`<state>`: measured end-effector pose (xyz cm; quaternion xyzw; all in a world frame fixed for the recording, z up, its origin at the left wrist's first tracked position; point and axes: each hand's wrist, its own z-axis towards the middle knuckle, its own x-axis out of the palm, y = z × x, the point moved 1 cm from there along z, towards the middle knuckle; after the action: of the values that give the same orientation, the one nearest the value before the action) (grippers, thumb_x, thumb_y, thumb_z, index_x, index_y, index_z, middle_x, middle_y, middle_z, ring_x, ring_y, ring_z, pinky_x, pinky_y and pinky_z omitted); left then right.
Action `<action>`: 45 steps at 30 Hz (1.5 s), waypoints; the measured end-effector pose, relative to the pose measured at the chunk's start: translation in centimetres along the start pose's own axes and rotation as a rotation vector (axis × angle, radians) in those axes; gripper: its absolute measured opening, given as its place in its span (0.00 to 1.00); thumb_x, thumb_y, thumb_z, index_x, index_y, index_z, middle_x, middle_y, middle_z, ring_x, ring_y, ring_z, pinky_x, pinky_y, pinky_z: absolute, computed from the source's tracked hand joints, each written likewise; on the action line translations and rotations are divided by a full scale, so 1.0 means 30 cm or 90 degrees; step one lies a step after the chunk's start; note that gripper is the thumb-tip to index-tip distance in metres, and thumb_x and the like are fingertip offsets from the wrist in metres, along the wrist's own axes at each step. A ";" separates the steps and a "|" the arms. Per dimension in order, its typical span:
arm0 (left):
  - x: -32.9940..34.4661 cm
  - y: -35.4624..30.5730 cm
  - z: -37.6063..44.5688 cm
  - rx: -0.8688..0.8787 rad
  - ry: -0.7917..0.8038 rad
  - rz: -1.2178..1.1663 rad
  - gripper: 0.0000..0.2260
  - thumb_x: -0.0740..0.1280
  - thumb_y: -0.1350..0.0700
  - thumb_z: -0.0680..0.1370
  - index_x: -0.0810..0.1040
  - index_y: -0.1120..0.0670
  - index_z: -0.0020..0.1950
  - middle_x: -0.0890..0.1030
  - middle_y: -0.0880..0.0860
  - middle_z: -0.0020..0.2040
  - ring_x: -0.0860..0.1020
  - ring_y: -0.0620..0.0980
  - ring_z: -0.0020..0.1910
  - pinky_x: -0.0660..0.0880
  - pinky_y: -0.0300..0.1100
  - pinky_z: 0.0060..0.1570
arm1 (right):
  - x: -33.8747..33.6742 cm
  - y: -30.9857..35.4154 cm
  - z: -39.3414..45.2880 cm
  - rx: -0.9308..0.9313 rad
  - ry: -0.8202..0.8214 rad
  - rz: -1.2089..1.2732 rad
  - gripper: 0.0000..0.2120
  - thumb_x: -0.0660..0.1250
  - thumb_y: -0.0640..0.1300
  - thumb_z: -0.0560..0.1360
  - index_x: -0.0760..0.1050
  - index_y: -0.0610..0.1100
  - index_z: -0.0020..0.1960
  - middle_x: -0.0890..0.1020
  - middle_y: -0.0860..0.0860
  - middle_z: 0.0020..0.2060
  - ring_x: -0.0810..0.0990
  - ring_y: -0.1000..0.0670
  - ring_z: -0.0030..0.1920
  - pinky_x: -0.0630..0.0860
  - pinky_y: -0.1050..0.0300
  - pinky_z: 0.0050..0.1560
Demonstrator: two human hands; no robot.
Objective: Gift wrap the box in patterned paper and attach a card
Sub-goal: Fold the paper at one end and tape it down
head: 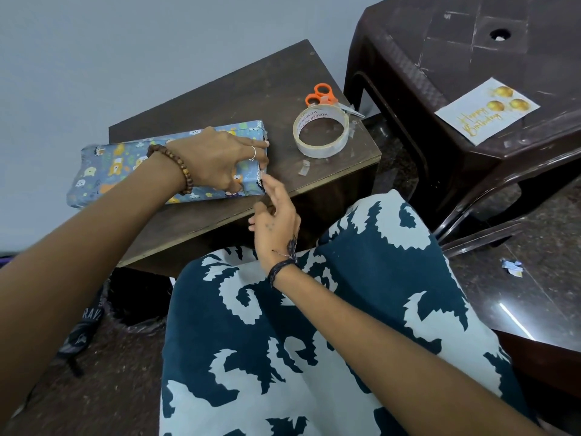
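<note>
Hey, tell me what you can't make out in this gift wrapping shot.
Head view only:
- End flap of the wrapped box: covered by the left hand and right hand, so whether it is sealed is unclear.
- Tape piece at the right fingertips: too small to confirm.
- Scissors blades: partly behind the tape roll.

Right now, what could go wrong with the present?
The left hand presses the end flap of the wrapped box while the right hand brings a bit of tape; if the left lifts, the flap may spring open. The box also overhangs the small table and might tip.
</note>
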<state>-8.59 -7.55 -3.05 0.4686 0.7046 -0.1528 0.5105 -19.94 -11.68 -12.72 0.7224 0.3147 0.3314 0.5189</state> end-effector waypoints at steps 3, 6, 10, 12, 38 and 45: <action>-0.003 0.002 0.000 -0.001 0.000 -0.003 0.24 0.68 0.53 0.73 0.68 0.46 0.67 0.57 0.42 0.75 0.69 0.49 0.67 0.59 0.39 0.41 | -0.006 -0.009 -0.003 -0.027 0.003 -0.032 0.24 0.60 0.32 0.71 0.75 0.52 0.62 0.82 0.43 0.49 0.79 0.38 0.37 0.78 0.40 0.41; 0.000 0.001 0.000 0.000 -0.003 -0.012 0.23 0.69 0.53 0.73 0.69 0.46 0.66 0.57 0.42 0.75 0.71 0.49 0.65 0.58 0.39 0.40 | -0.012 -0.023 -0.003 -0.083 0.007 -0.064 0.26 0.60 0.34 0.70 0.73 0.52 0.65 0.81 0.36 0.44 0.77 0.37 0.33 0.77 0.40 0.38; 0.002 0.002 0.002 -0.004 -0.005 -0.018 0.24 0.68 0.54 0.72 0.68 0.46 0.67 0.58 0.42 0.75 0.70 0.49 0.66 0.59 0.40 0.41 | -0.013 -0.031 -0.002 -0.186 0.042 -0.152 0.29 0.57 0.38 0.67 0.69 0.47 0.69 0.82 0.37 0.50 0.73 0.53 0.27 0.75 0.63 0.35; 0.000 0.001 0.002 -0.002 -0.008 -0.019 0.23 0.68 0.55 0.72 0.69 0.46 0.66 0.58 0.42 0.75 0.71 0.50 0.64 0.59 0.40 0.41 | -0.016 -0.030 0.002 -0.261 0.043 -0.201 0.29 0.57 0.37 0.67 0.70 0.44 0.68 0.79 0.44 0.60 0.73 0.55 0.29 0.69 0.69 0.33; 0.001 -0.016 -0.006 0.014 -0.004 -0.007 0.22 0.68 0.57 0.72 0.69 0.50 0.66 0.57 0.45 0.76 0.73 0.52 0.62 0.62 0.39 0.41 | -0.026 -0.020 -0.018 -0.389 0.099 -0.648 0.44 0.69 0.37 0.59 0.59 0.36 0.73 0.68 0.39 0.69 0.72 0.50 0.20 0.60 0.65 0.22; 0.113 -0.055 -0.100 -0.082 -0.282 -0.465 0.38 0.69 0.69 0.70 0.56 0.46 0.71 0.43 0.46 0.76 0.60 0.39 0.69 0.72 0.41 0.55 | -0.122 0.154 0.087 -0.230 0.032 -0.408 0.22 0.59 0.38 0.74 0.71 0.50 0.67 0.82 0.48 0.54 0.80 0.41 0.50 0.76 0.49 0.51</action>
<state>-11.79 -4.60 -5.13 0.1115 0.7057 -0.3757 0.5903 -19.46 -17.22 -9.49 0.4752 0.4742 0.2201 0.7078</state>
